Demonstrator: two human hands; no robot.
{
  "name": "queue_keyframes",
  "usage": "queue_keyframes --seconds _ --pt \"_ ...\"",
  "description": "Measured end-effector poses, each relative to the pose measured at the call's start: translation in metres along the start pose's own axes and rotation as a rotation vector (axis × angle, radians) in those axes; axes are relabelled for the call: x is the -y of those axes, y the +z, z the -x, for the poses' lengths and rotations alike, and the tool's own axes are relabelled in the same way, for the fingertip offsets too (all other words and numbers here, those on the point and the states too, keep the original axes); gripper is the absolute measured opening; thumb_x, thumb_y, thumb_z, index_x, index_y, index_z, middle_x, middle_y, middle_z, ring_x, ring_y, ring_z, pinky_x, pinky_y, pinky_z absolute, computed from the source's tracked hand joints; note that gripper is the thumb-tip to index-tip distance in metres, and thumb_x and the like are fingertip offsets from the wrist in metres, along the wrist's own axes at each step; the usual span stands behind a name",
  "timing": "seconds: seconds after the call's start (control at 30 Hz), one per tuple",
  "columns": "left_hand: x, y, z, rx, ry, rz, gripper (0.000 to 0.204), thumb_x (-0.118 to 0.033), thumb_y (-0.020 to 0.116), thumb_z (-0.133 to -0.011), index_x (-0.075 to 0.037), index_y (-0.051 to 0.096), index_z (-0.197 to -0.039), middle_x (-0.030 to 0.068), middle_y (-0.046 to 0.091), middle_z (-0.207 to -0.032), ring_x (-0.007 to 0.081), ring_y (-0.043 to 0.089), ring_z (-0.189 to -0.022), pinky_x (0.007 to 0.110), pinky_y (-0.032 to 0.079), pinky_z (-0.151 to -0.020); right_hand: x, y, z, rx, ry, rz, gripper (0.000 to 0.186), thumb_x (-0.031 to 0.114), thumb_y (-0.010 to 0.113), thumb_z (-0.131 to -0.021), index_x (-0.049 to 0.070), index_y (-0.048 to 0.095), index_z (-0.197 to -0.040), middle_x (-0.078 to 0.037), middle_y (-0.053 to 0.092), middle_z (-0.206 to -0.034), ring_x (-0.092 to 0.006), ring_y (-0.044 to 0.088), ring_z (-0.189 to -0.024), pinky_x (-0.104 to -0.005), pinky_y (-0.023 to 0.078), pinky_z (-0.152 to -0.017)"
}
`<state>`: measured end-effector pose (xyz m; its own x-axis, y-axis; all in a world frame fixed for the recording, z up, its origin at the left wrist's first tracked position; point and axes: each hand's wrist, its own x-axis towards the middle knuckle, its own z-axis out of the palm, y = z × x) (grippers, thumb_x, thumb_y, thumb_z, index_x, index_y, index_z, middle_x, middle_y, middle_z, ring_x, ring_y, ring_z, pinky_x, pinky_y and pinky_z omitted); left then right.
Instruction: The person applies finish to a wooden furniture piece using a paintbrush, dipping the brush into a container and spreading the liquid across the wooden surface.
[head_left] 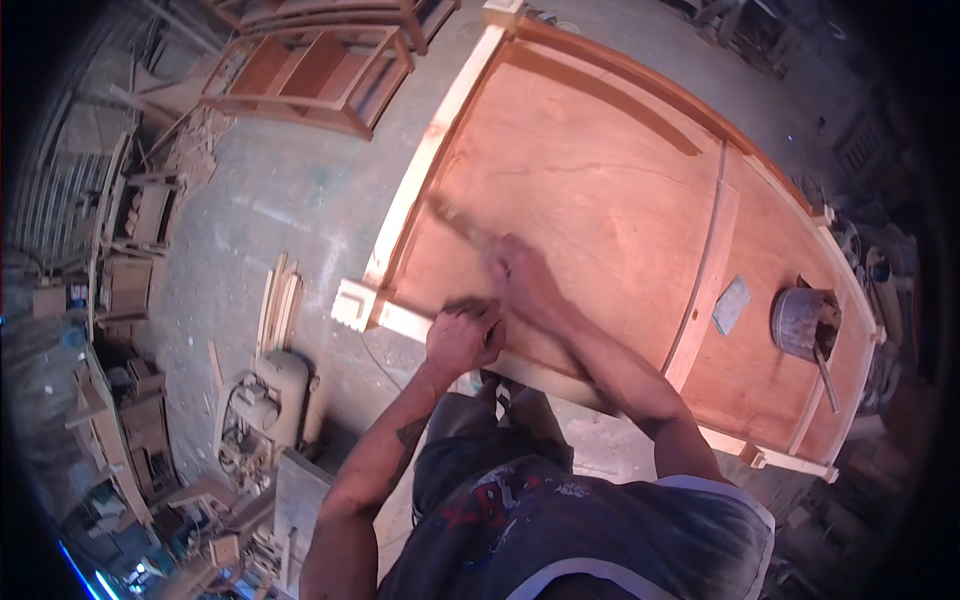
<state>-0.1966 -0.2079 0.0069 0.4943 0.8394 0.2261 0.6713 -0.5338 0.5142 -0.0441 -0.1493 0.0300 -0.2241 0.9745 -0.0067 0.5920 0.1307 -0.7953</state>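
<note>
A large framed wooden panel (590,210) lies before me, its sheet reddish brown and its left rail pale. My right hand (522,278) is closed round the handle of a paintbrush (458,222), which motion blurs. The brush's dark end points up and left, near the pale left rail (418,190). At the panel's near edge, my left hand (464,338) is closed, with a dark, crumpled rag-like piece (470,303) at its fingers; what it is exactly I cannot make out. Along the far edge runs a darker brown strip (610,90).
On the panel's right part stand a stained tin can (795,325) with a stick leaning from it, and a blue-grey folded sheet (732,305). A beige compressor-like machine (275,400) and wooden strips (280,305) stand at left. Beyond is a wooden cabinet frame (320,75).
</note>
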Motion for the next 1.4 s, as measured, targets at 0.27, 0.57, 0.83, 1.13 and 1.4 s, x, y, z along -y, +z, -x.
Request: queue_keyframes --seconds 0.27,0.57,0.83,1.13,1.4 --pt "0.002 0.007 0.01 -0.065 -0.058 -0.051 0.013 -0.02 0.06 -0.08 -0.012 0.062 -0.071 0.0069 0.067 -0.069 0.0281 0.063 -0.064 0.035 0.048 -0.061 0.007 -0.059 -0.023 0.293 0.283 -0.622 0.031 0.004 0.063 -0.091 0.002 0.059 -0.121 -0.008 0.067 -0.085 -0.0147 0.06 -0.069 -0.0254 0.05 -0.066" --pt "0.006 0.007 0.005 0.0 -0.079 -0.024 0.012 -0.018 0.059 -0.079 -0.01 0.061 -0.07 0.0067 0.067 -0.072 0.0286 0.062 -0.066 0.036 0.049 -0.06 0.013 -0.076 -0.054 0.244 0.29 -0.829 0.018 0.001 0.065 -0.091 -0.004 0.064 -0.108 -0.011 0.069 -0.086 -0.0145 0.066 -0.073 -0.0202 0.054 -0.07" --pt "0.013 0.013 0.006 -0.006 -0.084 -0.009 0.013 -0.017 0.058 -0.079 -0.009 0.062 -0.071 0.0064 0.066 -0.073 0.028 0.063 -0.068 0.035 0.049 -0.061 0.022 -0.047 -0.083 0.178 0.257 -0.882 0.013 0.009 0.068 -0.091 -0.002 0.065 -0.097 -0.011 0.068 -0.08 -0.0142 0.066 -0.065 -0.0198 0.055 -0.063" --pt "0.012 0.016 0.005 -0.024 -0.103 -0.01 0.014 -0.018 0.057 -0.08 -0.01 0.061 -0.07 0.0063 0.066 -0.074 0.0269 0.063 -0.068 0.034 0.05 -0.063 0.054 0.015 -0.123 0.36 0.134 -0.684 0.01 0.01 0.065 -0.092 0.001 0.064 -0.089 -0.006 0.063 -0.069 -0.0105 0.059 -0.058 -0.0196 0.048 -0.056" --pt "0.011 0.018 0.006 -0.021 -0.093 -0.025 0.014 -0.019 0.058 -0.08 -0.01 0.061 -0.07 0.0068 0.067 -0.075 0.0266 0.064 -0.069 0.033 0.05 -0.065 0.074 0.024 -0.128 0.395 0.116 -0.625 0.011 0.01 0.064 -0.092 0.003 0.063 -0.084 -0.003 0.06 -0.063 -0.0083 0.054 -0.053 -0.0199 0.044 -0.052"
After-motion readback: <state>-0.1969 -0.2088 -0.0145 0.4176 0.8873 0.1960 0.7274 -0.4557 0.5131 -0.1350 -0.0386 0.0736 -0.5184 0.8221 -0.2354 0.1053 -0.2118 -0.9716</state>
